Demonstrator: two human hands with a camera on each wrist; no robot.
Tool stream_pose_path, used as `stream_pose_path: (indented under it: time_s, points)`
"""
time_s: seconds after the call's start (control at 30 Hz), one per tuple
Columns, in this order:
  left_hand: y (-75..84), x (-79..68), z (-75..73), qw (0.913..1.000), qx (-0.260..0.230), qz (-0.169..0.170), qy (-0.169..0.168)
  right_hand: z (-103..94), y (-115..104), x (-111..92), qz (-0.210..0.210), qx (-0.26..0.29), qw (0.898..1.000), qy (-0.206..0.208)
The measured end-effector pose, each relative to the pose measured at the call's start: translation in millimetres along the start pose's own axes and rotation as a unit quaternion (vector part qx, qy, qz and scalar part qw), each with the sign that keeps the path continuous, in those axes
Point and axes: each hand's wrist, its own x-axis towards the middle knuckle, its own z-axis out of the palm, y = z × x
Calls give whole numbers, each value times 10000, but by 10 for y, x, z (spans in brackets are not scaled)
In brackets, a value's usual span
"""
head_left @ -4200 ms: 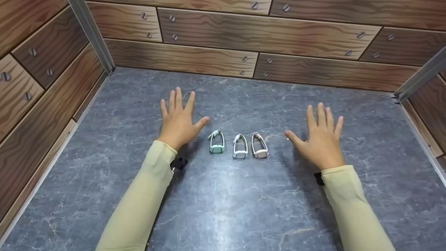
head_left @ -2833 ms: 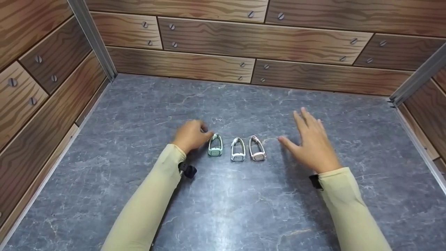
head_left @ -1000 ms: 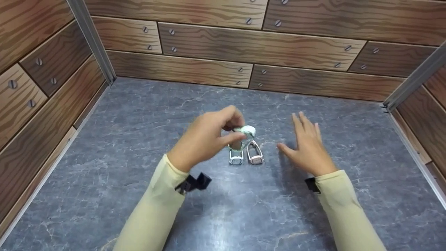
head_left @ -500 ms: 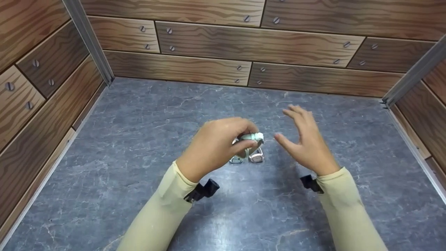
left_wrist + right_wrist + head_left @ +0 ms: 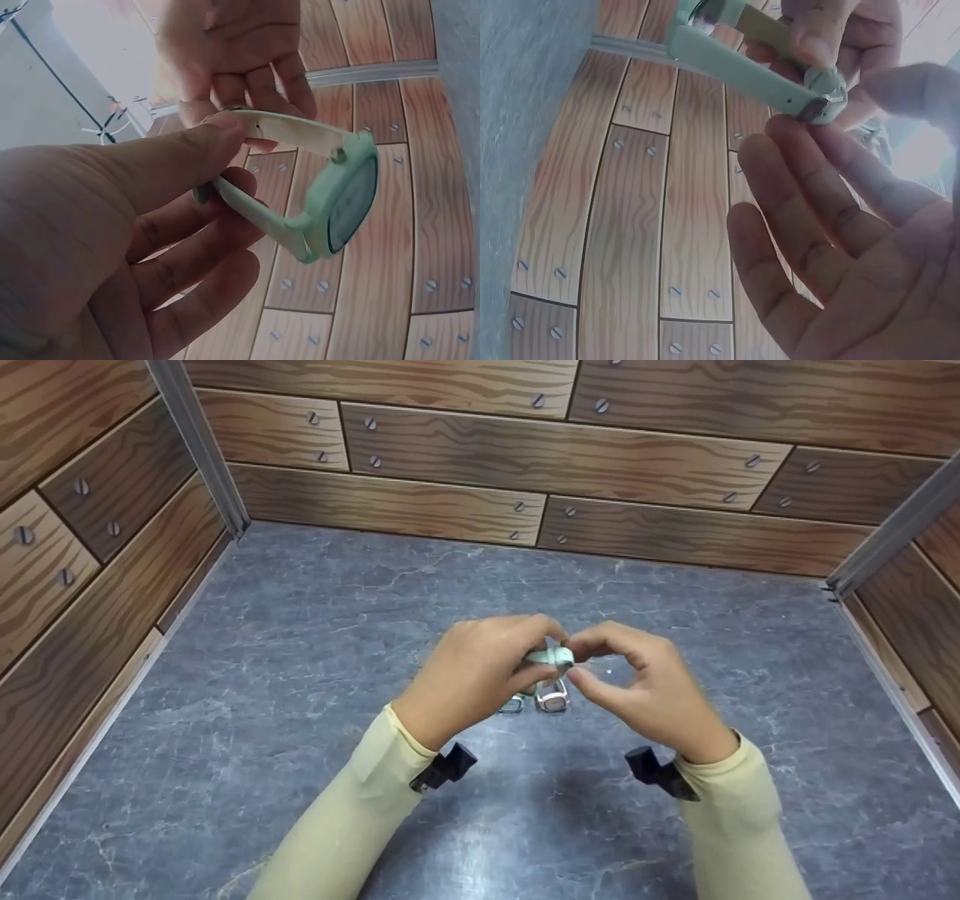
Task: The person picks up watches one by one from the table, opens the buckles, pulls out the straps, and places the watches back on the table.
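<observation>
A mint-green wristwatch [image 5: 551, 656] is held up off the table between both hands. My left hand [image 5: 469, 679] pinches its strap near the buckle with thumb and fingers. In the left wrist view, the watch case [image 5: 322, 199] hangs away from the fingers and the strap forms a loop. My right hand [image 5: 652, 682] has thumb and index fingertips at the buckle end; the right wrist view shows them on either side of the buckle [image 5: 826, 109]. Below lie a white wristwatch [image 5: 511, 705], mostly hidden by the left hand, and a pale pink wristwatch [image 5: 553, 703].
The grey marbled tabletop [image 5: 337, 585] is bounded by wood-patterned panels [image 5: 450, 435] at the back and both sides. Metal posts [image 5: 202, 442] stand at the back corners. Each wrist carries a small black camera [image 5: 450, 765].
The left hand picked the green watch up from the left end of the row and carried it right, above the other watches. The right hand moved left and now meets the buckle end.
</observation>
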Motion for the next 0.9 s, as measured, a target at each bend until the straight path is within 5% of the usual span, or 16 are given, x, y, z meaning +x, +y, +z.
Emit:
stream_pose_path:
  time_s: [0.17,0.5,0.9]
  points:
    - [-6,-11,18,9999,-125,-65,-84,47,-8,14,393,-339,9986,107]
    - [-19,7,-13,9903,171,-1133,-785,105,25,48,742,-700,9948,79]
    - [-41,18,3,9857,526,-1056,-1206,162,78,33,818,-719,9940,-78]
